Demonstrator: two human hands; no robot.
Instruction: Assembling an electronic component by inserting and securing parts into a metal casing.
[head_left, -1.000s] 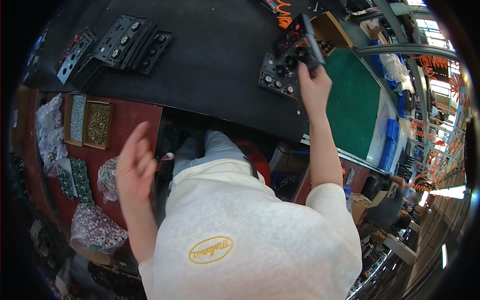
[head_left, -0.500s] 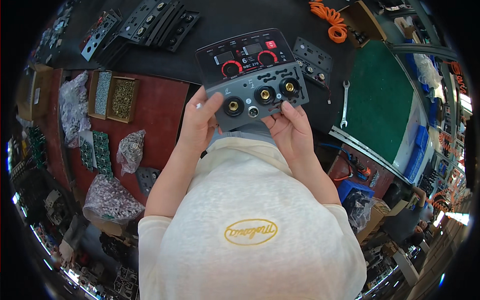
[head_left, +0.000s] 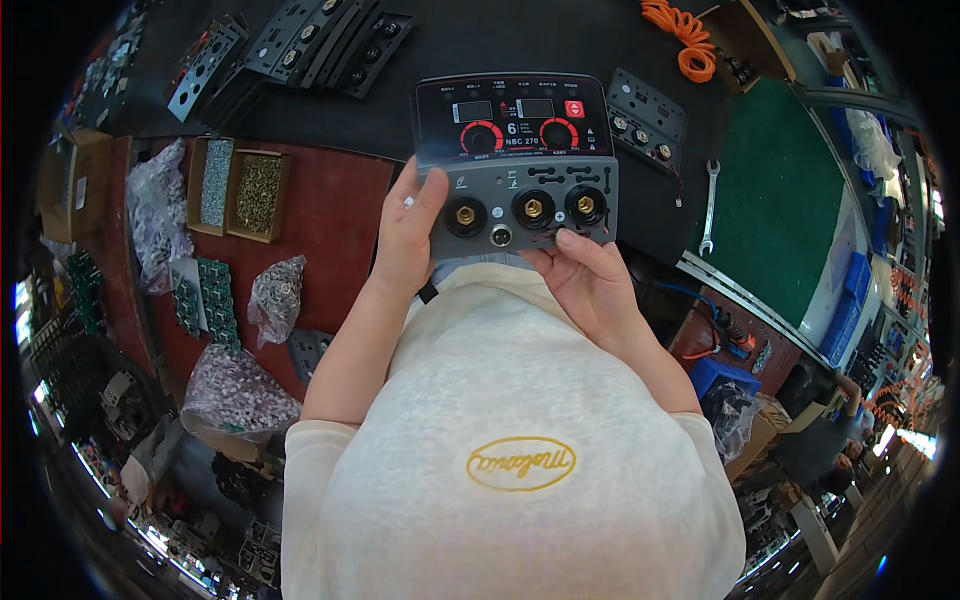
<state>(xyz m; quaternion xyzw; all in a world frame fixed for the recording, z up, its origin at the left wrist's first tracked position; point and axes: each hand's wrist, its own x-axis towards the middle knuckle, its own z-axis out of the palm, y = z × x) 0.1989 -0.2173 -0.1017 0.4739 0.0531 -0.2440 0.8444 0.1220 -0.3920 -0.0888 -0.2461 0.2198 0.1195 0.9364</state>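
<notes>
Between my two hands is a bent grey metal control panel [head_left: 480, 185]. Its upper part carries a black face with two small displays and two red dial arcs; below sit three round black sockets with brass centres and a smaller round connector. My left hand [head_left: 407, 225] grips the left edge, thumb on the front. At the lower right edge, my right hand [head_left: 585, 275] holds the panel with its thumb near the rightmost socket. The fingers behind the panel are hidden. Another grey panel with sockets [head_left: 645, 120] lies on the dark table beyond, to the right.
Several grey panels [head_left: 310, 45] stand stacked at the far left. Two cardboard boxes of small hardware [head_left: 255, 195], green circuit boards [head_left: 215, 300] and bagged parts [head_left: 235, 395] lie on the red surface. A wrench [head_left: 710, 205] rests on a green mat [head_left: 765, 190]; orange coiled hose [head_left: 685, 40] lies beyond.
The panel has turned from a tilt to nearly level and faces me more squarely. Both hands keep their hold on it. The surroundings have shifted slightly right in the view.
</notes>
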